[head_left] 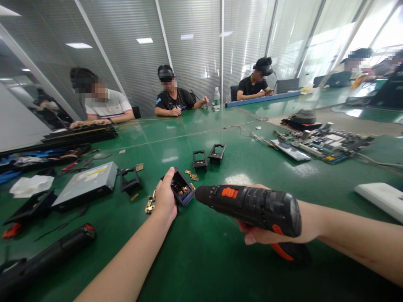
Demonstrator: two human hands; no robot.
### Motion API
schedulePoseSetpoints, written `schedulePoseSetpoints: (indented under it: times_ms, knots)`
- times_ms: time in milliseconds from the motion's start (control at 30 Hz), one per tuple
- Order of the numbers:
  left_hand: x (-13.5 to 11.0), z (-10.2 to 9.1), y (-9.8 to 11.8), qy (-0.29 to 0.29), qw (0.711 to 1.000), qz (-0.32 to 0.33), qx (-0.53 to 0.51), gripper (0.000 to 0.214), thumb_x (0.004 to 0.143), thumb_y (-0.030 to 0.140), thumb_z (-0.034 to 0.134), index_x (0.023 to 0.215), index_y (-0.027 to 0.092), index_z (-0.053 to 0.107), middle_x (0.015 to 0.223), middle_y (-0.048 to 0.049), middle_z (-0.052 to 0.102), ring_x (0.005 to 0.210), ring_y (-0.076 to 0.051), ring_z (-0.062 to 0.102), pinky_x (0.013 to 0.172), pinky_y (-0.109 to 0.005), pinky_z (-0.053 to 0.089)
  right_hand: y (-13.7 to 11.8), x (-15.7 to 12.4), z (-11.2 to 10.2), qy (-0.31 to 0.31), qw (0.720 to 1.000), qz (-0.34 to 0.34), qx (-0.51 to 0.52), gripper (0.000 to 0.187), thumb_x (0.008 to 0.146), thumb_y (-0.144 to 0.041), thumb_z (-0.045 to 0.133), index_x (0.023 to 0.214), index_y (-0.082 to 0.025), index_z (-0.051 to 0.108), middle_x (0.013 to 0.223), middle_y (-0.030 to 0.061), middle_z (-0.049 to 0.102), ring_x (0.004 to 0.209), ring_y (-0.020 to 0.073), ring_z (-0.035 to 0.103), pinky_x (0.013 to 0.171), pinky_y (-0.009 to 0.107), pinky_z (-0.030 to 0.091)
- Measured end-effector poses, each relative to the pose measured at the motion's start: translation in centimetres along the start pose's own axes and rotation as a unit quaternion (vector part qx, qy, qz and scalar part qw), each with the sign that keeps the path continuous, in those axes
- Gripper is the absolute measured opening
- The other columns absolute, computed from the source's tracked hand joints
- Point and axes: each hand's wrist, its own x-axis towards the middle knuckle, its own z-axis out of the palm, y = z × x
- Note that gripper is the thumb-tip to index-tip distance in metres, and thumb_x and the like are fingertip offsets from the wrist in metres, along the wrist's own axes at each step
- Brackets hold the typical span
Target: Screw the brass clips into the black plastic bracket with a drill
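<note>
My left hand (166, 193) grips a small black plastic housing (184, 197), its open side turned up and brass parts showing inside. In my right hand (255, 235) is a black and orange cordless screwdriver (248, 205), its nose pointing left at the housing's right edge. Whether the bit touches the housing I cannot tell. Brass pieces (150, 203) lie left of my left hand, and several small brass plates (192, 175) sit just beyond the housing. Two black frames (199, 160) stand farther back, and another black frame (129, 181) is to the left.
A metal disc drive (86, 184) and a black tool (47, 256) lie at left. On the right are a circuit board (333, 142), a phone (289, 149) and a white box (380, 199). Several people sit across the green table (163, 138), a bottle (217, 100) among them.
</note>
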Motion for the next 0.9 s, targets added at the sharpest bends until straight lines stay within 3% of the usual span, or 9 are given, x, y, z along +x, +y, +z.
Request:
schedulePoseSetpoints:
  times_ms: [100, 267, 467, 733, 833, 900]
  knots:
    - [-0.1, 0.1, 0.0, -0.006, 1.0, 0.004, 0.004, 0.036, 0.08, 0.046, 0.08, 0.099, 0.017, 0.07, 0.078, -0.0074, 0.073, 0.065, -0.025, 0.073, 0.066, -0.041, 0.064, 0.5, 0.1, 0.1, 0.006, 0.999, -0.018, 0.048, 0.082, 0.073, -0.015, 0.086, 0.147, -0.023, 0.051, 0.091, 0.0003, 0.071, 0.079, 0.0163, 0.071, 0.071, 0.025, 0.061]
    - [-0.1, 0.1, 0.1, -0.003, 1.0, -0.001, 0.012, 0.035, 0.082, 0.047, 0.078, 0.099, 0.017, 0.071, 0.074, -0.0065, 0.072, 0.062, -0.025, 0.072, 0.064, -0.039, 0.064, 1.2, 0.1, 0.1, 0.005, 0.997, -0.026, 0.076, 0.093, 0.065, -0.004, 0.086, 0.148, -0.024, 0.05, 0.091, -0.0008, 0.07, 0.078, 0.0148, 0.07, 0.07, 0.023, 0.06]
    - [-0.1, 0.0, 0.0, -0.009, 1.0, -0.001, 0.011, 0.036, 0.081, 0.048, 0.08, 0.098, 0.017, 0.07, 0.075, -0.0069, 0.072, 0.063, -0.024, 0.072, 0.065, -0.039, 0.064, 1.2, 0.2, 0.0, 0.005, 0.997, -0.036, 0.068, 0.088, 0.065, -0.003, 0.085, 0.145, -0.023, 0.054, 0.091, -0.0007, 0.071, 0.078, 0.0139, 0.069, 0.07, 0.022, 0.06]
    - [-0.2, 0.1, 0.1, -0.013, 1.0, 0.002, 0.007, 0.034, 0.082, 0.046, 0.078, 0.098, 0.017, 0.07, 0.075, -0.0064, 0.071, 0.063, -0.025, 0.072, 0.065, -0.041, 0.064, 1.4, -0.1, 0.1, 0.004, 0.999, -0.036, 0.019, 0.089, 0.073, -0.015, 0.084, 0.151, -0.019, 0.043, 0.085, 0.0011, 0.072, 0.075, 0.0169, 0.071, 0.068, 0.026, 0.06]
    - [-0.1, 0.0, 0.1, -0.007, 1.0, -0.006, 0.01, 0.034, 0.083, 0.047, 0.077, 0.098, 0.017, 0.069, 0.076, -0.0065, 0.072, 0.061, -0.025, 0.072, 0.064, -0.04, 0.063, 1.2, 0.0, 0.0, 0.005, 0.999, -0.031, 0.031, 0.082, 0.071, -0.012, 0.084, 0.145, -0.017, 0.049, 0.088, 0.0018, 0.071, 0.076, 0.0159, 0.07, 0.068, 0.025, 0.059]
    - [-0.1, -0.1, 0.0, -0.007, 1.0, -0.006, 0.012, 0.035, 0.082, 0.047, 0.078, 0.097, 0.017, 0.069, 0.076, -0.0069, 0.072, 0.061, -0.024, 0.072, 0.064, -0.039, 0.063, 1.1, 0.1, -0.1, 0.006, 0.999, -0.027, 0.037, 0.069, 0.071, -0.013, 0.084, 0.134, -0.016, 0.057, 0.09, 0.0024, 0.071, 0.077, 0.016, 0.071, 0.069, 0.025, 0.06]
